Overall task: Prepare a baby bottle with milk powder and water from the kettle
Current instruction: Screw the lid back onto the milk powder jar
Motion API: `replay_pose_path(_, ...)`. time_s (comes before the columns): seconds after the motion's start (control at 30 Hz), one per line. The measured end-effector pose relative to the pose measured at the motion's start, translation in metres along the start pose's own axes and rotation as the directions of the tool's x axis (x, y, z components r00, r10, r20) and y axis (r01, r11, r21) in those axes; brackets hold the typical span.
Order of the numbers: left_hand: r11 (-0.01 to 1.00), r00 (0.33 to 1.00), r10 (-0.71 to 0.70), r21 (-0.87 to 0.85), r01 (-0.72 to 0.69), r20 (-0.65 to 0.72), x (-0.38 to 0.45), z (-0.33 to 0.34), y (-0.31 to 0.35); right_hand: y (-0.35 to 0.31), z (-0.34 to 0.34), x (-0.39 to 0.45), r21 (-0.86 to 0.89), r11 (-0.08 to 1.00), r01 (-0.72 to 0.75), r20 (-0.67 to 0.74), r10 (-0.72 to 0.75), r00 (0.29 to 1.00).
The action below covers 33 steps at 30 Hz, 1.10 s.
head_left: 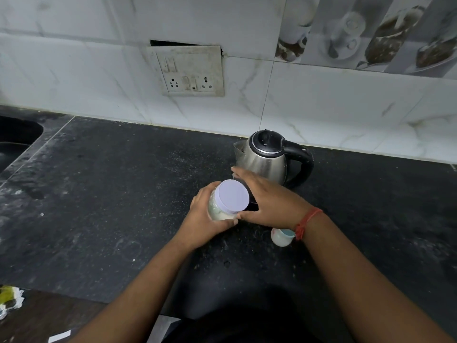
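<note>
Left hand [210, 219] grips powder jar [220, 210] (lilac lid [232, 196] on); right hand [267, 201] spread at the lid.

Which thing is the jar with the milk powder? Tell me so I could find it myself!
Look at the black counter under the white tiled wall and find the shiny steel kettle. Just in front of it, the left hand grips a clear jar with white powder inside. It is the only thing with a flat pale purple lid.
</note>
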State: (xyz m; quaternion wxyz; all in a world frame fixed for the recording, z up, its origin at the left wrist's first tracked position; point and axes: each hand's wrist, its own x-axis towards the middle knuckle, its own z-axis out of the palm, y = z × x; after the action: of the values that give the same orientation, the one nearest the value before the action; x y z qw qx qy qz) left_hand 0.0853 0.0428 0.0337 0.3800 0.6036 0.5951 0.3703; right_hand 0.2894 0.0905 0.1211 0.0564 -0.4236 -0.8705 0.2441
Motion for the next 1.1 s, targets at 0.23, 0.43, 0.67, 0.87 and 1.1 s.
replay_pose_path(0.23,1.0,1.0,-0.005,-0.008,0.005,0.002,0.002,0.007,0.004,0.007,0.009,0.002,-0.013,0.993,-0.115,-0.112,0.113,0.987)
replay_pose_path(0.43,0.999,0.992,0.021,-0.04,-0.016,0.122,0.002,0.002,0.006,0.015,-0.002,0.0,-0.109,0.983,0.149,0.033,-0.146,0.989)
replay_pose_path(0.67,0.994,0.978,0.083,-0.091,-0.067,0.192,0.003,-0.002,0.02,0.0,-0.004,0.012,-0.456,0.858,0.236,-0.108,-0.317,0.942)
replay_pose_path(0.87,0.983,0.993,0.112,-0.148,-0.106,0.033,0.001,0.006,0.025,-0.011,0.004,0.017,-0.407,0.903,0.136,-0.237,-0.248,0.939)
replay_pose_path(1.1,0.973,0.999,0.04,-0.227,-0.032,0.029,-0.012,0.015,0.015,-0.02,0.017,0.024,-0.343,0.939,-0.033,-0.242,-0.055,0.969)
